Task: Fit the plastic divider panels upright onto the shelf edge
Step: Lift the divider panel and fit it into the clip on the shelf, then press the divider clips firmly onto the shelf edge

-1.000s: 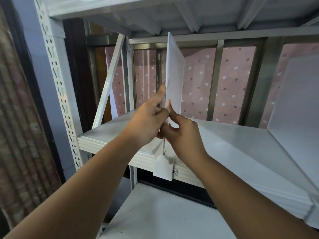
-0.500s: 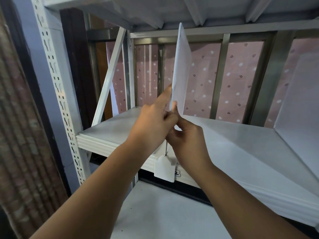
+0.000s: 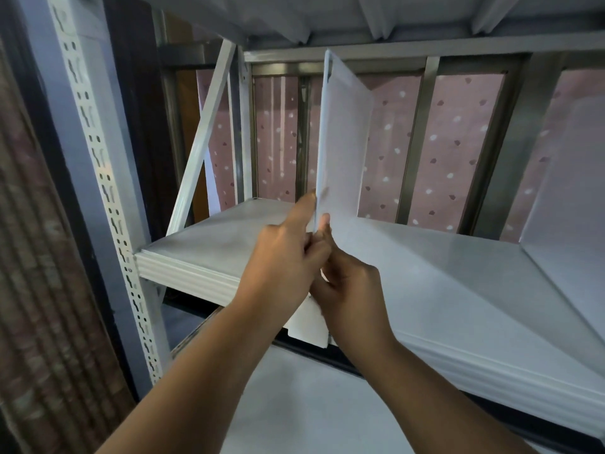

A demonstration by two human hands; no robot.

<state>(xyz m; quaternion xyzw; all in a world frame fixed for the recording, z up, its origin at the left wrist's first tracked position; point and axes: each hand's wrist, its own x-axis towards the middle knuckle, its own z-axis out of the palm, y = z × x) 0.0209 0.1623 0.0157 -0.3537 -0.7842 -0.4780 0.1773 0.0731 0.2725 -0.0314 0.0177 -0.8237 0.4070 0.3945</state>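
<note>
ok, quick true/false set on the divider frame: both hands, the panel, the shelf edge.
1. Both hands pinch the divider panel near its lower front edge. True: left hand, right hand.
2. The panel lies flat on the shelf. False: it stands upright.
3. A white clip tab hangs below the shelf edge. True.
4. The shelf holds boxes. False: none show on it.
5. A second white panel stands at far right. True.
</note>
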